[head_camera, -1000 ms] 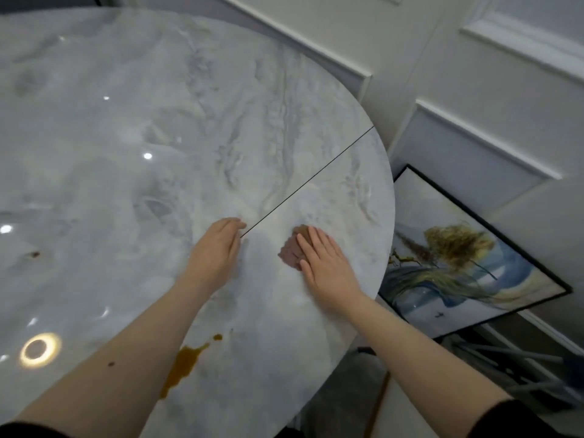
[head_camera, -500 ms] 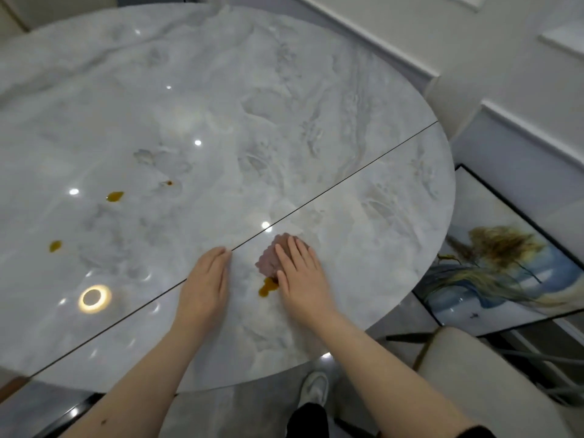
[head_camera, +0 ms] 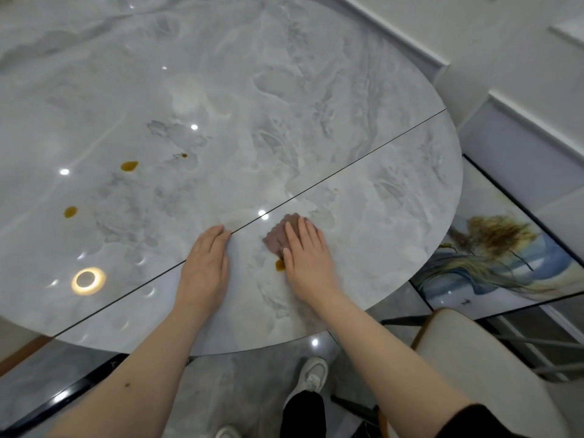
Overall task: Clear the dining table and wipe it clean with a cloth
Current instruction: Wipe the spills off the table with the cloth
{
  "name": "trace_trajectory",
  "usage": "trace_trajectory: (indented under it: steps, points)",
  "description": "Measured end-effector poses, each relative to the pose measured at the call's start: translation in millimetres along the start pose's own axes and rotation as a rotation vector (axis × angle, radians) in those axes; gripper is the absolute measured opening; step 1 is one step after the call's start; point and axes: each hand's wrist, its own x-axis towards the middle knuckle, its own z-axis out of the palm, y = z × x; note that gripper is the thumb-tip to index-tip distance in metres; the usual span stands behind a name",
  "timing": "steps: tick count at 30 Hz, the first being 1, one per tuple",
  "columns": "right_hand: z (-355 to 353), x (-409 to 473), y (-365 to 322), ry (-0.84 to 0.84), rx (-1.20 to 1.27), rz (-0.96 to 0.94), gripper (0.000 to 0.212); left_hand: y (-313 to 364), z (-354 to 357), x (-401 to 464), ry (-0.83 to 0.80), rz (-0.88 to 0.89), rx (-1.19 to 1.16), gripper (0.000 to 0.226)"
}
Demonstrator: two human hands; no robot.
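A round grey marble dining table [head_camera: 284, 105] fills most of the view, with a thin dark seam running across it. My right hand [head_camera: 308, 260] lies flat, fingers straight, pressing a small brown-pink cloth [head_camera: 279, 237] onto the tabletop near the front edge. A small amber stain [head_camera: 280, 264] shows beside my right thumb, at the cloth's near edge. My left hand [head_camera: 207, 267] rests flat on the table to the left of the cloth, holding nothing. Further left lie amber drops [head_camera: 129, 165], [head_camera: 70, 212] and a tiny one [head_camera: 184, 155].
A pale upholstered chair [head_camera: 480, 358] stands at the lower right by the table's edge. A framed painting [head_camera: 493, 248] leans against the white panelled wall on the right. My shoe [head_camera: 311, 374] shows on the grey floor below the table.
The view has swung left and back, bringing the table's front edge and the amber drops into sight. My right hand has slid the cloth over the long amber stain, leaving only a small spot.
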Motion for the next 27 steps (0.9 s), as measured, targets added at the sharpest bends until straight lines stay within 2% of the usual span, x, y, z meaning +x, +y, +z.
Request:
trace_trajectory:
  steps: [4,6,8,10,13,16,22,24,27]
  points:
    - [8,-47,-4,-0.059,-0.033,-0.241,0.052,-2,-2,-1,-0.018,0.013,0.005,0.054]
    - [3,-44,18,-0.07,-0.075,-0.273,0.055,-2,-2,-2,-0.021,0.008,0.001,0.055]
    - [-7,-29,36,-0.025,-0.057,-0.165,0.06,-2,-2,-1,-0.019,0.002,-0.008,0.056]
    - [-8,-14,40,-0.003,-0.035,0.004,0.054,-2,-1,-1,-0.016,0.005,-0.01,0.056]
    - [2,-7,17,0.078,0.004,0.11,0.054,-1,-1,0,-0.009,0.001,-0.015,0.055]
    - [14,-26,-14,0.106,0.026,-0.008,0.056,-1,0,1,0.001,0.018,-0.018,0.053]
    - [17,-71,-17,0.12,0.266,-0.297,0.035,-1,-1,0,0.008,0.027,-0.021,0.053]
    - [1,-66,-8,0.13,0.362,-0.257,0.033,0,0,0,0.011,0.022,-0.02,0.053]
    - [-24,-53,3,0.114,0.474,0.002,0.037,0,0,0,0.007,0.014,-0.017,0.054]
